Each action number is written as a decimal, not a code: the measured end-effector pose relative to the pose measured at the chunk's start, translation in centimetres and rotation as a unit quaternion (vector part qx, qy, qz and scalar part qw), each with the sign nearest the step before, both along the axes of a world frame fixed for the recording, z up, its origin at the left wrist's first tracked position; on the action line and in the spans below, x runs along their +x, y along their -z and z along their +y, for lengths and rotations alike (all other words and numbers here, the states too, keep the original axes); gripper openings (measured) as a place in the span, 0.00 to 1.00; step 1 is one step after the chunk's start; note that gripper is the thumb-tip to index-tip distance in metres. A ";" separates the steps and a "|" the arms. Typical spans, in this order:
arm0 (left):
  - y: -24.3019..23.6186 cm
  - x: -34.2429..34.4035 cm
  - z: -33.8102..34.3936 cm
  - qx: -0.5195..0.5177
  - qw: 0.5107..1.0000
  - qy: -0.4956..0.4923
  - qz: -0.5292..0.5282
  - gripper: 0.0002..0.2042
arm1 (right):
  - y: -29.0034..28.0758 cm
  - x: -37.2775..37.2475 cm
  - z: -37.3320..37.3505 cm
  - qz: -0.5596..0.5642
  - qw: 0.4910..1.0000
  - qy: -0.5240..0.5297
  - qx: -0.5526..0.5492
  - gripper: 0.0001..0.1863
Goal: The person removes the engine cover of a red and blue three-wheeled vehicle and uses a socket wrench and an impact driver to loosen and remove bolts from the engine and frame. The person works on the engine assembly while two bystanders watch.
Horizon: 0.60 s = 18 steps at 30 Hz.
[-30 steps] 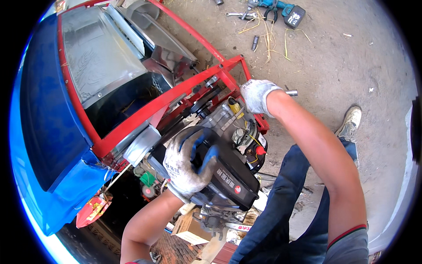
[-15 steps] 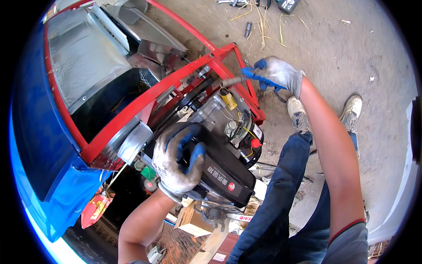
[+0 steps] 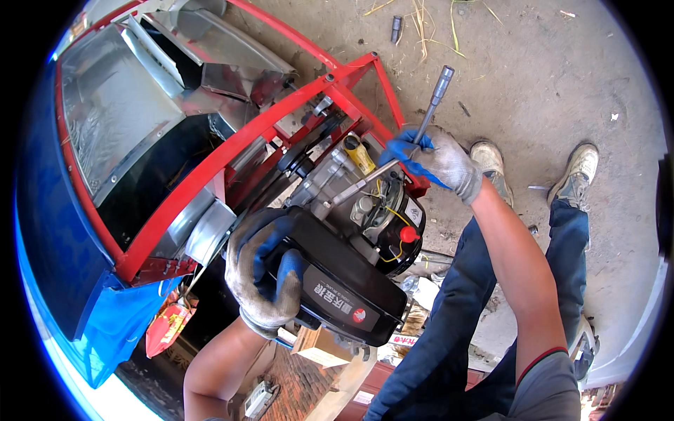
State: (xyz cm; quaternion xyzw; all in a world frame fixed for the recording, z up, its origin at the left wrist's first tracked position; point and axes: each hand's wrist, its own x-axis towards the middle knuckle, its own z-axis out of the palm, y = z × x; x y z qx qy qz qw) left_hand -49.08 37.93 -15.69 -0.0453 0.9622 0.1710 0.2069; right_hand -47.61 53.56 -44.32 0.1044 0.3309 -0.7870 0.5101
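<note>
My left hand (image 3: pixel 263 270), in a white-and-blue work glove, has its fingers curled over the edge of a black engine cover (image 3: pixel 351 281). My right hand (image 3: pixel 439 163), gloved the same way, grips an L-shaped socket wrench (image 3: pixel 431 105) at its bend. One arm of the wrench sticks up past the hand; the other runs left to the engine (image 3: pixel 365 207), its tip close beside the cover. Whether that tip sits on a bolt I cannot tell. A yellow-handled part (image 3: pixel 359 156) and a red cap (image 3: pixel 408 234) show on the engine.
A red metal frame (image 3: pixel 232 154) crosses above the engine, with sheet-metal housing (image 3: pixel 119 105) and a pulley (image 3: pixel 209 230) on the left. A cardboard box (image 3: pixel 319 347) lies below. A loose socket (image 3: pixel 397 29) and straw lie on the concrete floor (image 3: pixel 547 77).
My right hand has turned the wrench and brought one end down to the engine beside the black cover. My left hand stays on the cover. The view has shifted slightly.
</note>
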 end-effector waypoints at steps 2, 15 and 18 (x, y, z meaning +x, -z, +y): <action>0.0 0.1 -0.2 -0.004 1.000 0.009 -0.002 0.19 | -0.2 -0.1 -0.5 0.015 0.999 -0.007 -0.029 0.13; -0.1 -0.5 -0.2 -0.002 1.000 0.013 -0.015 0.20 | -1.9 -2.0 -4.6 0.296 0.937 -0.036 0.183 0.28; -0.1 -0.4 -0.5 -0.013 0.999 0.036 -0.015 0.21 | -2.1 -1.4 -3.9 0.249 0.953 -0.051 0.168 0.26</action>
